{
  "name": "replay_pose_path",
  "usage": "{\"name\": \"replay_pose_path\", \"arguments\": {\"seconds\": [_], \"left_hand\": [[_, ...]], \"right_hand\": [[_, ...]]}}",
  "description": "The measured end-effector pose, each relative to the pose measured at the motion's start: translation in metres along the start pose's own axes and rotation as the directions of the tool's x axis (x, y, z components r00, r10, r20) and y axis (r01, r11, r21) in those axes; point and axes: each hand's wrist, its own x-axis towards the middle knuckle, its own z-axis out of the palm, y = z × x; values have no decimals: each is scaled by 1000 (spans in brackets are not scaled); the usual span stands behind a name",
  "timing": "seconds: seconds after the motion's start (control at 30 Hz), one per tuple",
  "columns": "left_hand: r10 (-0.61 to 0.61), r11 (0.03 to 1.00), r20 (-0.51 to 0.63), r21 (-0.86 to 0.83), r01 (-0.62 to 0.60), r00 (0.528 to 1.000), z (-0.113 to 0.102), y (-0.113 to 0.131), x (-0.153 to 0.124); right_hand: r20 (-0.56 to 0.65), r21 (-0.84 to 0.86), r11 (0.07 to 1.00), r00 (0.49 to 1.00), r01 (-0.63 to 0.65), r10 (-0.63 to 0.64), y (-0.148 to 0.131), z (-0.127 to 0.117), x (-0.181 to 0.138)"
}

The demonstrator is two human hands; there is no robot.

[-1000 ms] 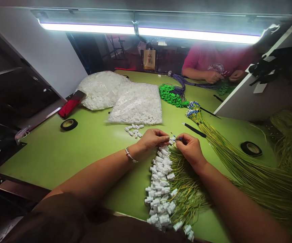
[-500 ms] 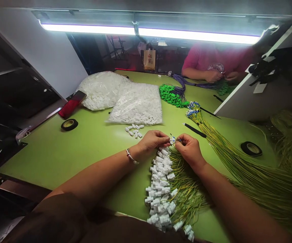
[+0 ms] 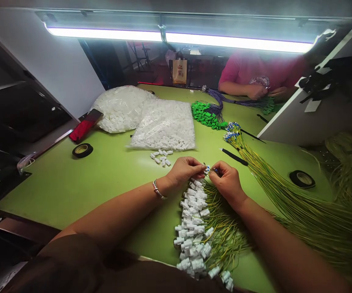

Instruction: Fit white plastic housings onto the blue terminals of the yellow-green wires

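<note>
My left hand (image 3: 189,169) is closed in a pinch, its fingertips around a small white connector housing that they mostly cover. Just to its right, my right hand (image 3: 226,178) pinches thin wires with blue-banded terminals (image 3: 208,169); the fingertips of both hands nearly meet. Under the hands runs a long row of white connectors (image 3: 192,221) with yellow-green wires (image 3: 224,236) trailing off to the right. Farther right lies a bundle of yellow-green wires (image 3: 264,171), its blue and silver terminal ends (image 3: 232,132) pointing toward the back.
Several loose white housings (image 3: 162,156) lie before two clear bags (image 3: 165,126) of white parts. Black tape rolls (image 3: 82,150) sit left and right. A black pen-like tool (image 3: 233,156), a red-and-black phone (image 3: 86,125) and green connectors (image 3: 208,116) are nearby. A co-worker in pink (image 3: 255,75) works opposite.
Both hands stay almost in place, with the blue-banded terminals still between the fingertips. The whole view has shifted very slightly.
</note>
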Motion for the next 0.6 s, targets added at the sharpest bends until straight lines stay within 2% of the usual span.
{"name": "replay_pose_path", "arguments": {"seconds": [0.2,0.43,0.6], "left_hand": [[63,998,-35,-5,-63,997,2,-7,0],[30,997,-87,-70,-36,996,5,-9,-1],[129,989,-137,-53,-137,982,9,-10,0]], "right_hand": [[27,9,998,998,-58,57,2,2,-1],[59,6,997,996,-74,74,2,4,1],[33,38,996,996,-83,82,0,4,1]]}}
